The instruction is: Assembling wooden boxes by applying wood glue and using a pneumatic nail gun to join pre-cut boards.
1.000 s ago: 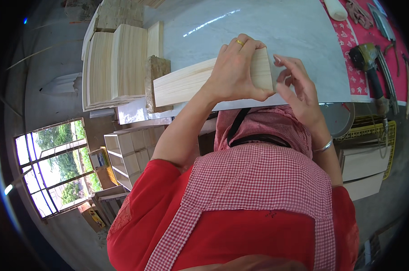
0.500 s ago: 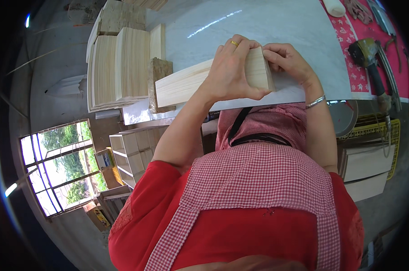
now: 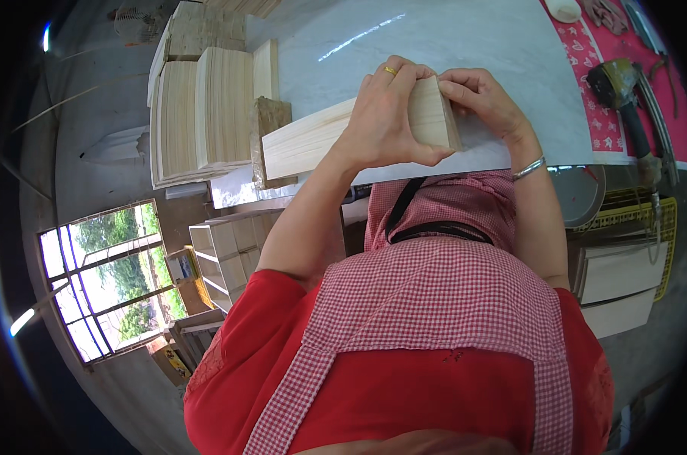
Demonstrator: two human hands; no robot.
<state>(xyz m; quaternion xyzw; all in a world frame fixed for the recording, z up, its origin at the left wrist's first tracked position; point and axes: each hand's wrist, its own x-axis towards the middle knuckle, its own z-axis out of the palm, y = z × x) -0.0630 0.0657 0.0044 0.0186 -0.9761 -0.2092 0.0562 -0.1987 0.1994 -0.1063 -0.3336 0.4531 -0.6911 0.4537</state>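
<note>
A long pale wooden board (image 3: 309, 140) lies flat along the near edge of the table. My left hand (image 3: 385, 114) spans its right part, thumb on the near edge and fingers over the far edge, gripping it. At the far right corner my right hand (image 3: 486, 102) is closed, thumb and index finger pinching at the end edge; its other fingers are curled. Anything small between those fingertips is hidden. The board's left end lies against a rough brown block (image 3: 271, 140).
Stacks of thin pale boards (image 3: 178, 125) stand left of the block on the glossy table (image 3: 343, 45). At right, a hand-held power tool (image 3: 620, 95) with a dark grip lies on a pink cloth (image 3: 650, 49). Below are a yellow crate (image 3: 668, 227) and a round grey pan (image 3: 578, 193).
Both hands stay at the same places on the board, with only a very slight shift. The whole view has moved a little; the board lies as before.
</note>
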